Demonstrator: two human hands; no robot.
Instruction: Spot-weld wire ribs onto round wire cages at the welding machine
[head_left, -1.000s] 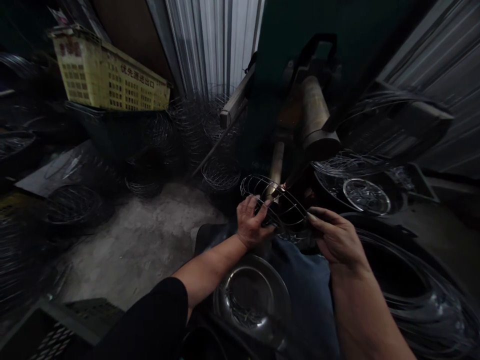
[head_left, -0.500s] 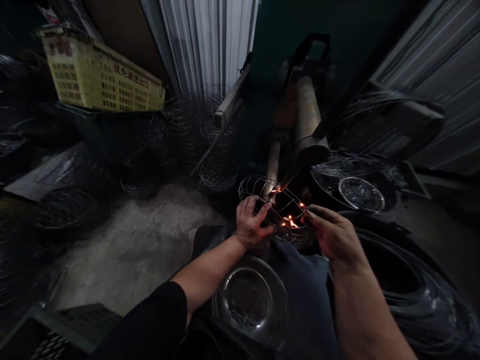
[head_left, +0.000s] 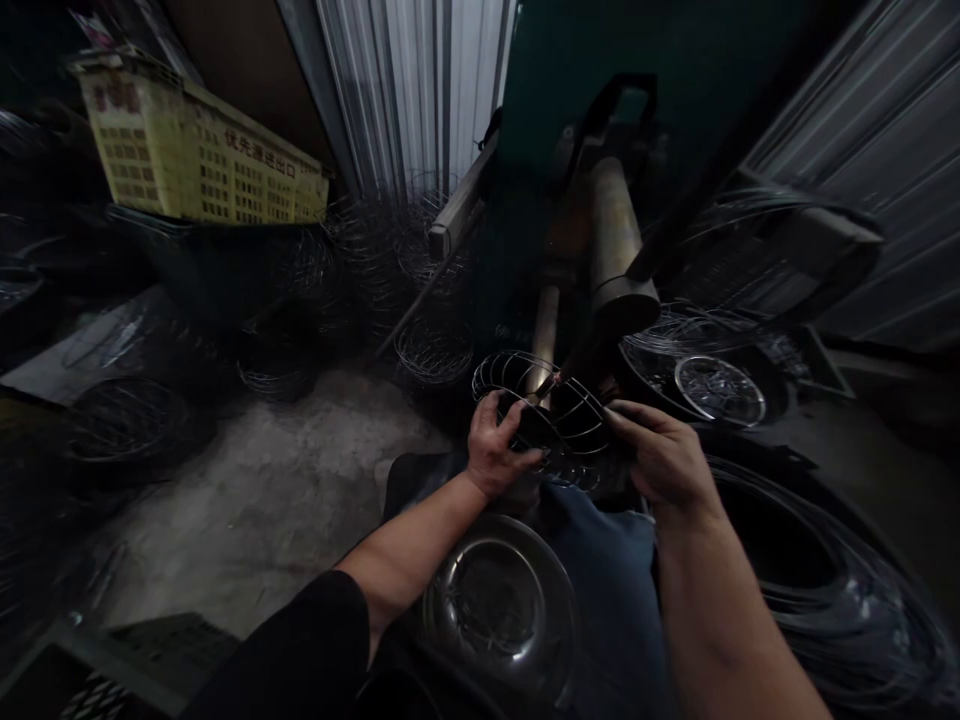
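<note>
A round wire basket frame [head_left: 589, 412] is held between the electrodes of a welding machine [head_left: 615, 230]. My left hand [head_left: 496, 450] grips its near left side, fingers over the wires. On the right rim, my right hand [head_left: 667, 450] pinches the wire between thumb and fingers; whether a separate short piece is in that pinch I cannot make out. The lower electrode bar [head_left: 546, 340] reaches inside the frame, and its contact point lies at the far rim. Below my left forearm, a shiny metal bowl [head_left: 495, 600] with thin wire bits rests by my lap.
At the right, a large dark tub [head_left: 847, 600] holds coils of wire. Behind it sits a small round dish [head_left: 720, 390] of metal pieces. Stacked wire frames [head_left: 433, 350] stand left of the machine. A yellow crate [head_left: 225, 160] tops a dark bin at the back left.
The bright sparks around the wire basket frame have gone out. Both hands keep their hold, with the left shifted very slightly left.
</note>
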